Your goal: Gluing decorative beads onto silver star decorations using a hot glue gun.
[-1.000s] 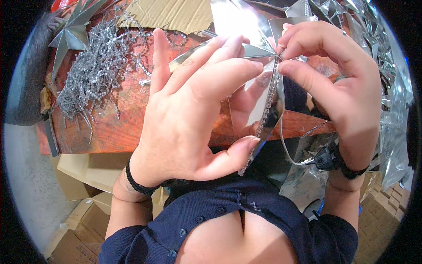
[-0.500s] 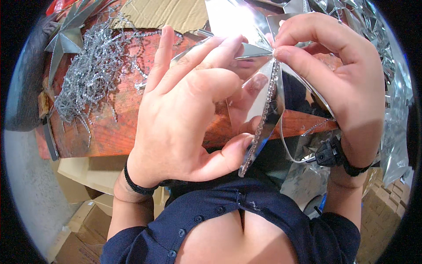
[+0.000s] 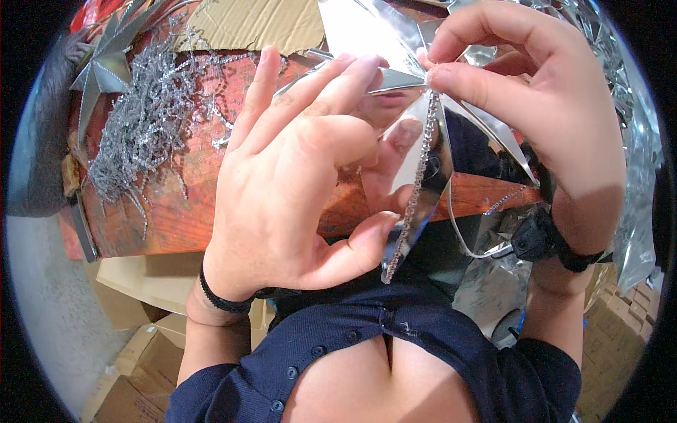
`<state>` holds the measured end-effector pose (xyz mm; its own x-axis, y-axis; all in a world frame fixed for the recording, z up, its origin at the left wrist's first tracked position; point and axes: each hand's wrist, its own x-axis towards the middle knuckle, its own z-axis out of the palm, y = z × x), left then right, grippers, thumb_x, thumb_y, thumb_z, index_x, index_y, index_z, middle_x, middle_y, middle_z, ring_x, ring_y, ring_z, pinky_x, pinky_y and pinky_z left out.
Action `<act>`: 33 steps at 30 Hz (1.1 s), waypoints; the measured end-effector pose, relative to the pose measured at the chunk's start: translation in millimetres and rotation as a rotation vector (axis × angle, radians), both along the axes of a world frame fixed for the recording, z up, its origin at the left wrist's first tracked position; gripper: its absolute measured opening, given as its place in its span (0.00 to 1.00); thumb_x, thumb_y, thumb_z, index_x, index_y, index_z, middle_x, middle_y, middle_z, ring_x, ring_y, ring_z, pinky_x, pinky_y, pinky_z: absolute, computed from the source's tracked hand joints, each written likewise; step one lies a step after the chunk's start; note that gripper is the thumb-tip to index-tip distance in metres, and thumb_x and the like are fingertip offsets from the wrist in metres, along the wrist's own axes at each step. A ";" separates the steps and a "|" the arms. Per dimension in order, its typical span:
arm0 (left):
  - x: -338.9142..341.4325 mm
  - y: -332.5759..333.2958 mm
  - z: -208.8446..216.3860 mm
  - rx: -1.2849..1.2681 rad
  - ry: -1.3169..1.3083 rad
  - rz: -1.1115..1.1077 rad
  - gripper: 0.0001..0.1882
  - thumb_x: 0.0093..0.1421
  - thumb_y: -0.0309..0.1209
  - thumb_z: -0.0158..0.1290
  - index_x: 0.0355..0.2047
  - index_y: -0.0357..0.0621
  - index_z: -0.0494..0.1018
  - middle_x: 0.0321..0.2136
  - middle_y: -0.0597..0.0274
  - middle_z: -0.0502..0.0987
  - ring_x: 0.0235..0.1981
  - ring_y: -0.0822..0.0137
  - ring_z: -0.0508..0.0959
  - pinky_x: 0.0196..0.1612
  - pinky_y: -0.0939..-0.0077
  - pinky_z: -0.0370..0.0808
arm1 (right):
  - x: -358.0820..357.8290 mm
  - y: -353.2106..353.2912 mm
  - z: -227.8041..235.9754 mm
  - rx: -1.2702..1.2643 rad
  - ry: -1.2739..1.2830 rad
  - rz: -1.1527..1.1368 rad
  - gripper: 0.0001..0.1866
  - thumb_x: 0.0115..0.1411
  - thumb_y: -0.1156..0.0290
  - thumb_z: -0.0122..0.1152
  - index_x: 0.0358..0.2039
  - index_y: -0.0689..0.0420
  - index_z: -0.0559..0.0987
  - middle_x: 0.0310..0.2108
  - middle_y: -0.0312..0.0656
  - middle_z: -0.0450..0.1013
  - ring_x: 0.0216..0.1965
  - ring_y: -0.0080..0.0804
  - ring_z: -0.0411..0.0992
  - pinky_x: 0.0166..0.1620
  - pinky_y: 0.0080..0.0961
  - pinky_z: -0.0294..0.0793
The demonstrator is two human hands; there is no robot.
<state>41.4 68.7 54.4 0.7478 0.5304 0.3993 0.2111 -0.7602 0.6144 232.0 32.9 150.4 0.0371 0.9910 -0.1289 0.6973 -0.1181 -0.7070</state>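
Note:
A shiny, mirror-like silver star [image 3: 367, 35] is held up in front of me, one of its points aimed toward my body. Down the ridge of that point runs a thin beaded silver trim [image 3: 419, 169]. My left hand [image 3: 282, 183] steadies the star from the left, thumb against the lower point and fingers over the left one, the outer fingers spread. At the star's centre my right hand [image 3: 539, 99] pinches the upper end of the trim between thumb and forefinger. The exact contact under those fingertips is hidden.
Loose silver beaded strands [image 3: 144, 127] lie heaped on the red wooden table [image 3: 190, 211]. Another silver star [image 3: 106, 67] sits at far left, beside a dark sleeve. Cardboard [image 3: 257, 25] lies at the back. Clear plastic and more silver pieces fill the right; cardboard boxes [image 3: 151, 359] stand below.
My right hand has shifted slightly up and left at the star's centre. The star has moved a little left with it. My left hand keeps nearly the same hold.

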 end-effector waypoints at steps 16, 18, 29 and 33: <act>14.6 -22.7 34.8 0.034 0.065 0.143 0.41 0.46 0.57 0.62 0.46 0.37 0.61 0.50 0.46 0.72 0.52 0.54 0.74 0.62 0.48 0.54 | 81.9 -62.1 -27.6 0.029 0.059 -0.152 0.14 0.66 0.66 0.49 0.37 0.63 0.77 0.36 0.35 0.74 0.40 0.20 0.70 0.45 0.19 0.66; 20.8 -28.4 44.6 0.257 0.201 0.198 0.42 0.44 0.53 0.65 0.50 0.39 0.60 0.46 0.54 0.74 0.48 0.56 0.76 0.61 0.45 0.55 | 82.3 -78.5 -37.1 0.026 0.106 -0.152 0.13 0.66 0.67 0.50 0.37 0.64 0.78 0.34 0.36 0.75 0.38 0.20 0.70 0.43 0.19 0.67; 13.6 7.2 72.5 0.386 0.461 0.115 0.44 0.45 0.29 0.62 0.62 0.53 0.53 0.57 0.58 0.66 0.62 0.51 0.61 0.64 0.42 0.48 | 49.1 -121.3 -47.1 0.144 0.073 0.266 0.16 0.61 0.64 0.55 0.45 0.62 0.76 0.41 0.50 0.74 0.45 0.46 0.72 0.49 0.33 0.69; -5.0 7.2 75.6 0.418 0.382 0.154 0.43 0.47 0.31 0.61 0.63 0.47 0.55 0.60 0.53 0.63 0.63 0.48 0.59 0.65 0.52 0.52 | 59.6 -130.4 -37.3 0.151 0.099 0.138 0.15 0.61 0.67 0.56 0.44 0.63 0.77 0.40 0.50 0.75 0.43 0.44 0.73 0.49 0.31 0.70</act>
<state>36.4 75.9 130.1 0.8068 0.4995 0.3155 0.4857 -0.8648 0.1273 291.6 -97.5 113.0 -0.1056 0.9941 0.0246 0.6260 0.0857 -0.7751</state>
